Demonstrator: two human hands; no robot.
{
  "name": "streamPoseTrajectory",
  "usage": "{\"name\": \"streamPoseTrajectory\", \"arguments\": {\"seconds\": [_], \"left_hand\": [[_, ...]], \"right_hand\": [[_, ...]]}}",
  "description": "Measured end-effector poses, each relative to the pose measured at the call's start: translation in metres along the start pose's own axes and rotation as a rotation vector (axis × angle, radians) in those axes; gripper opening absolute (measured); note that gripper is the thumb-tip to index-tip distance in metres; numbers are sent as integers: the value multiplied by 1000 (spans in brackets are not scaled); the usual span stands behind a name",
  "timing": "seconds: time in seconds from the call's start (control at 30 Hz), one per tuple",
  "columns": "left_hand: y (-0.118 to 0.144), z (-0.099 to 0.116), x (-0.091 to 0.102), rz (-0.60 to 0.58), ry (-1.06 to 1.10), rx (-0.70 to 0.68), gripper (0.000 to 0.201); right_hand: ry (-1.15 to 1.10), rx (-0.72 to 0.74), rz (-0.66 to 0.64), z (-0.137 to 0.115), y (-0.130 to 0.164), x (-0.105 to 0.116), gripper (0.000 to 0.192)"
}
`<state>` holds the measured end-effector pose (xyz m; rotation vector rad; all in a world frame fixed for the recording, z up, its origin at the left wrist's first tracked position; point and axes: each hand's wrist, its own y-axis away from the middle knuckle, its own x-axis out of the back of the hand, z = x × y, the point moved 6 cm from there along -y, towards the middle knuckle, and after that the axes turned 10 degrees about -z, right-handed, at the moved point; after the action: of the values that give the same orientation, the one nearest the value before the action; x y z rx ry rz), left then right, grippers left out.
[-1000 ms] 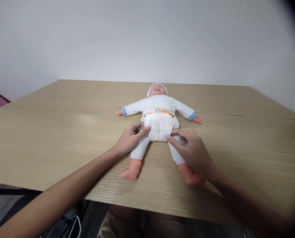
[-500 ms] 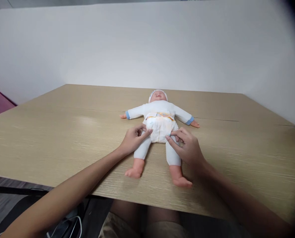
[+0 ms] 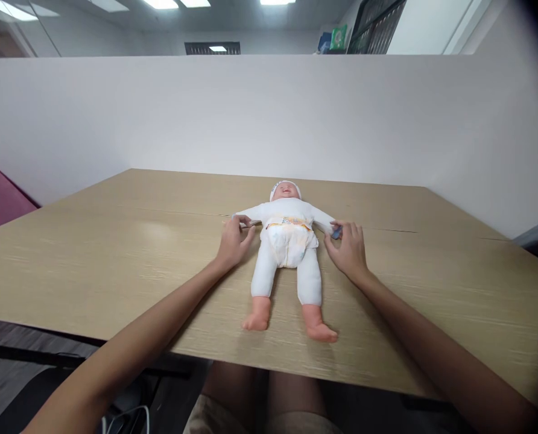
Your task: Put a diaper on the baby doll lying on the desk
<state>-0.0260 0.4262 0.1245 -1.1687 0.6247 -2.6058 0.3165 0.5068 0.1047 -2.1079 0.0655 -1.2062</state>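
Note:
A baby doll (image 3: 287, 208) in a white suit and white cap lies on its back, feet toward me. A white diaper (image 3: 291, 244) with an orange-patterned waistband is wrapped around its hips, over the suit. My left hand (image 3: 236, 244) has its fingers closed over the end of the doll's arm on the left, hiding that doll hand. On the other side, my right hand (image 3: 349, 248) grips the other arm near its blue cuff (image 3: 336, 231). The doll's bare feet lie slightly apart near the front of the table.
The doll rests on a wide wooden table (image 3: 115, 259) with a seam across it. A white partition (image 3: 251, 114) stands along the back. A pink object (image 3: 2, 199) is at the far left. Below the front edge are my legs and a white cable (image 3: 133, 413).
Both hands have moved from the diaper's leg edges up to the doll's two arms. The doll's arms are drawn in slightly. The view has tilted up, showing the ceiling lights.

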Motion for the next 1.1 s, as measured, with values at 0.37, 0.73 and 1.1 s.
{"name": "streamPoseTrajectory", "arguments": {"seconds": [0.37, 0.73, 1.1], "left_hand": [[-65, -37, -27, -183, -407, 26, 62], [-59, -16, -11, -163, -422, 129, 46], [125, 117, 49, -103, 100, 369, 56]], "right_hand": [[117, -87, -226, 20, -48, -43, 63], [-26, -301, -203, -4, -43, -25, 49], [-581, -292, -308, -55, 38, 91, 49]]}}
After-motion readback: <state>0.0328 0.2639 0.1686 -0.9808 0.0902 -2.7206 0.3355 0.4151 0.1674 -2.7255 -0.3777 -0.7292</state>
